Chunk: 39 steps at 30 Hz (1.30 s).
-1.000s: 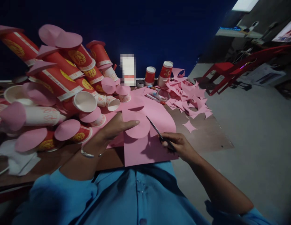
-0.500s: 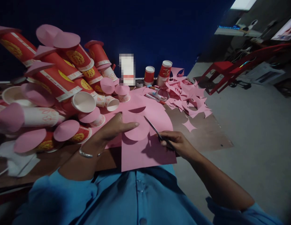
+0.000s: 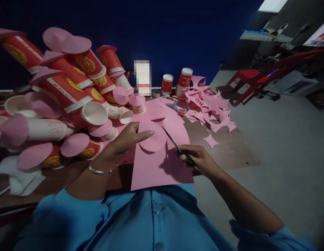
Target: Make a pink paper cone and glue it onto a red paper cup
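My left hand (image 3: 128,139) grips a pink paper sheet (image 3: 156,167) at its left edge, fingers lying over a partly cut round shape (image 3: 153,139). In my right hand (image 3: 200,162) is a pair of dark scissors (image 3: 175,144), blades pointing up-left into the sheet beside the round shape. The sheet hangs over my blue shirt at the table's near edge.
A heap of red and white paper cups (image 3: 60,87) with pink paper discs fills the left of the wooden table (image 3: 227,150). Pink offcuts (image 3: 211,111) lie at the right. Two upright cups (image 3: 184,82) and markers stand at the back. A red chair (image 3: 256,78) is beyond.
The pink sheet has turned and slid leftward under my left hand, and the scissors have shifted slightly up and left along the cut.
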Each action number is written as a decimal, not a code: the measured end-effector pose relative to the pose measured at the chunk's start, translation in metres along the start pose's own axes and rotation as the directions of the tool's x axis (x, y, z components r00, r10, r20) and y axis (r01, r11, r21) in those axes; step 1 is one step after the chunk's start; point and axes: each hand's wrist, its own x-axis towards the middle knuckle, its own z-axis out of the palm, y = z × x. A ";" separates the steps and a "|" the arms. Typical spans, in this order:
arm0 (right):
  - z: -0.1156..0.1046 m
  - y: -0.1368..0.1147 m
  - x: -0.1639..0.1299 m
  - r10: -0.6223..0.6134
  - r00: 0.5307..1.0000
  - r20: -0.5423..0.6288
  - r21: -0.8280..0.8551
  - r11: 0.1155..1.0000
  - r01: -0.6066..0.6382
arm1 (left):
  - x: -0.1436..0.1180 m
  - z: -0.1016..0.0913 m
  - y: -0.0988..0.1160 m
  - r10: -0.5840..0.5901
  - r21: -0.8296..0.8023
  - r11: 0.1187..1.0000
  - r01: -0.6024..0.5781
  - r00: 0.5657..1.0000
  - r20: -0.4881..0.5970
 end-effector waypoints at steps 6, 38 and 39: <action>-0.001 0.003 0.010 -0.091 0.995 0.040 -0.045 0.995 0.093 | -0.002 0.000 0.002 -0.026 -0.006 1.000 0.027 0.999 0.038; -0.004 0.000 0.014 -0.072 0.994 0.078 -0.043 0.996 0.075 | -0.001 -0.006 0.001 -0.017 -0.003 1.000 0.017 0.999 0.041; -0.004 0.001 0.014 -0.070 0.995 0.077 -0.040 0.997 0.073 | -0.001 -0.006 0.002 -0.028 -0.001 1.000 0.028 0.999 0.034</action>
